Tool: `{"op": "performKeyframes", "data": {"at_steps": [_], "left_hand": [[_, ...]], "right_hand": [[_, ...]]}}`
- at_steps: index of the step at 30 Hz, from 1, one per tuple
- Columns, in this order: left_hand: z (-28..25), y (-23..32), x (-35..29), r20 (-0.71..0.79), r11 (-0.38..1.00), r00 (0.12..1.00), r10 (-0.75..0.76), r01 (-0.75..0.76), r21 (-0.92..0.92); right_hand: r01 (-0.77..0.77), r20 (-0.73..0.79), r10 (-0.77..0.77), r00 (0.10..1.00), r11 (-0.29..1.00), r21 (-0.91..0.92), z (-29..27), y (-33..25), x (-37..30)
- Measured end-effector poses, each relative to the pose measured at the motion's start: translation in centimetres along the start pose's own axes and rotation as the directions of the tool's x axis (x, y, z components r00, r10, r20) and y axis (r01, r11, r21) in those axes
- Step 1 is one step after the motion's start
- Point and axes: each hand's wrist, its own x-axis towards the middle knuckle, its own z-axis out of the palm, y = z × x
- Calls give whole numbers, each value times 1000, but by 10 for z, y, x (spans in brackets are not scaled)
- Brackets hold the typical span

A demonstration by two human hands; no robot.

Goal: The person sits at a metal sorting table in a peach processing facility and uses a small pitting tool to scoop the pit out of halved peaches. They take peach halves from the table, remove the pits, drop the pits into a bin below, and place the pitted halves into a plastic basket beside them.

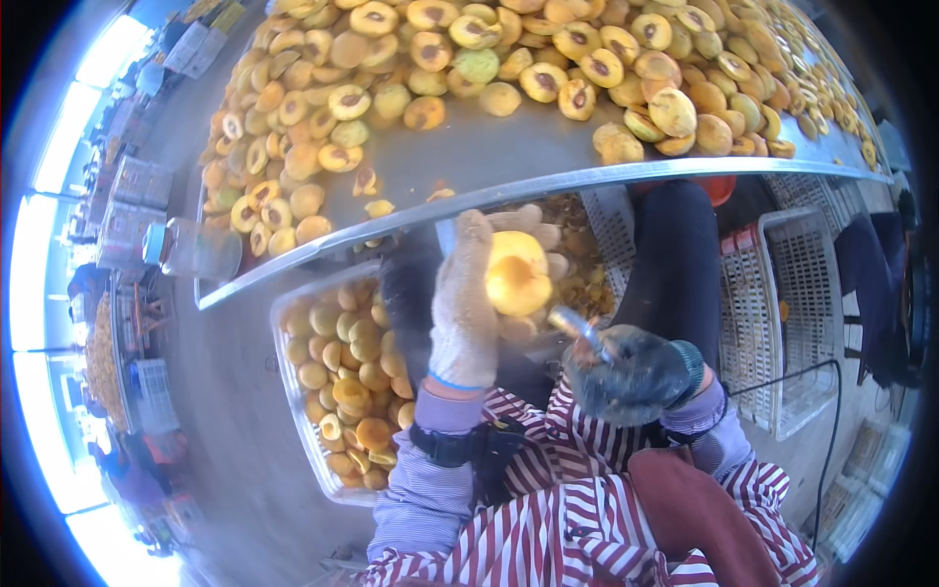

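Note:
In my left hand (pixel 469 303), gloved in pale cloth, sits a yellow peach half (pixel 517 275), its cut face turned up toward me. The fingers curl behind and around it. My right hand (pixel 631 374), in a dark grey glove, grips a short metal tool (pixel 581 331), blurred, so its exact kind is unclear. The tool's tip points up and left toward the peach half, a little apart from it. Below both hands, between my knees, a container holds yellow scraps (pixel 582 256), partly hidden by my left hand.
A metal table (pixel 469 152) with a raised rim spans the far side, heaped with halved peaches (pixel 575 39), many with pits. Left of my legs stands a white crate of peach halves (pixel 364 360). White plastic crates (pixel 797 313) stand at right. A clear jar (pixel 201 248) is by the table's left corner.

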Motion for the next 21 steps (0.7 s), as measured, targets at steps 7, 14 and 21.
{"op": "performKeyframes", "data": {"at_steps": [7,14,21], "left_hand": [[-149,10,-56,-381,850,800,464,-281,445],[-263,-20,-194,-612,620,475,632,163,768],[-258,-114,-216,-664,215,501,554,685,696]], "right_hand": [[-179,-413,-508,756,447,-877,29,-15,2],[-506,-552,-712,434,314,-803,25,-54,37],[-577,-76,-837,541,-304,-758,-24,-140,17]]}}
